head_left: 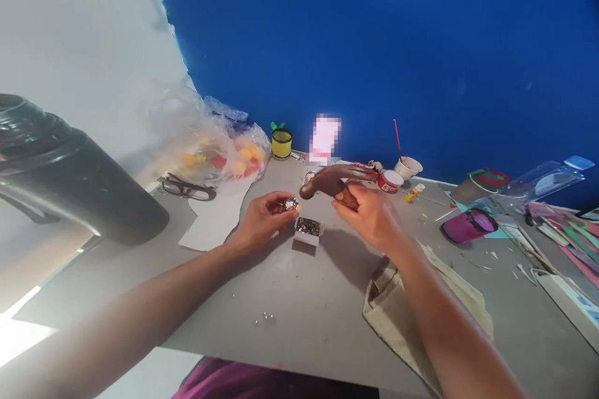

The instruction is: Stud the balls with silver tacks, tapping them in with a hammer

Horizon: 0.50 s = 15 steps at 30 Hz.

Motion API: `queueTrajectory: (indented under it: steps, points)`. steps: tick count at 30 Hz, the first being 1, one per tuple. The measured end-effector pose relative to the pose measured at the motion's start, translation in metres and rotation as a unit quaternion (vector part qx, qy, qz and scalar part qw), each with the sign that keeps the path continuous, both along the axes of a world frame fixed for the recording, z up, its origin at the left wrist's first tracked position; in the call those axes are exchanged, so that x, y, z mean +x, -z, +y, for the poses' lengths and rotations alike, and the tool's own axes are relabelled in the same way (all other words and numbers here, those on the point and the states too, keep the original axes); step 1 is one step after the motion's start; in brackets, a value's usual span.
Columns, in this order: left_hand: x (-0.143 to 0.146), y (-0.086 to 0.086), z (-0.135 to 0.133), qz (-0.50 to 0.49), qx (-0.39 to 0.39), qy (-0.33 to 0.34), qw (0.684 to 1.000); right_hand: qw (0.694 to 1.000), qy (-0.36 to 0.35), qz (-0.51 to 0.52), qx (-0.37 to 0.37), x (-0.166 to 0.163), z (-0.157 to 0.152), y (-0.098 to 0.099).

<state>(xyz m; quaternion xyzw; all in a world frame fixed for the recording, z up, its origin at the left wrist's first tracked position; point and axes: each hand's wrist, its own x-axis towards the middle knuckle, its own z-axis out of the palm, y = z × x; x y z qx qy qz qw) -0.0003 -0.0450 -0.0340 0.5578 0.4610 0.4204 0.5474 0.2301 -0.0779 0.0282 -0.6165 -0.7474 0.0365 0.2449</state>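
Note:
My left hand (262, 219) pinches a small round silvery thing with a glittering, faceted surface (291, 204); its exact kind I cannot make out. My right hand (369, 215) grips a claw hammer (330, 181) near its head, the brown face pointing left toward the silvery thing but apart from it. Between and below both hands stands a small white open box (306, 240), full of small dark glittering bits (308, 226). Several tiny shiny bits (266, 317) lie on the grey table (299, 336) nearer to me.
A beige cloth (397, 305) lies under my right forearm. Left are eyeglasses (189, 188), a plastic bag (229, 149) and a large dark grey cylinder (88, 168). Behind stand a yellow container (281, 144), a red jar (390, 181) and a white cup (409, 167); right, a purple container (468, 225).

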Motion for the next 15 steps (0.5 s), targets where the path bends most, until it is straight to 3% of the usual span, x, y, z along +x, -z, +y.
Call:
queueTrajectory:
  steps: [2, 7, 11, 15]
  points:
    - [0.0, 0.0, 0.001, -0.006, 0.001, -0.003, 1.0, 1.0, 0.003, -0.003, 0.02, 0.0, 0.0, 0.0]
    - [-0.001, 0.006, 0.002, 0.013, 0.006, 0.012, 1.0, 0.997, -0.063, -0.034, -0.035, -0.003, -0.003, -0.004]
    - [-0.002, 0.008, 0.004, 0.017, 0.032, 0.004, 0.999, 0.999, 0.01, -0.023, -0.046, 0.016, 0.01, -0.002]
    - [-0.003, 0.006, 0.003, 0.011, 0.038, 0.014, 0.999, 0.986, 0.091, -0.058, -0.128, 0.043, 0.029, 0.013]
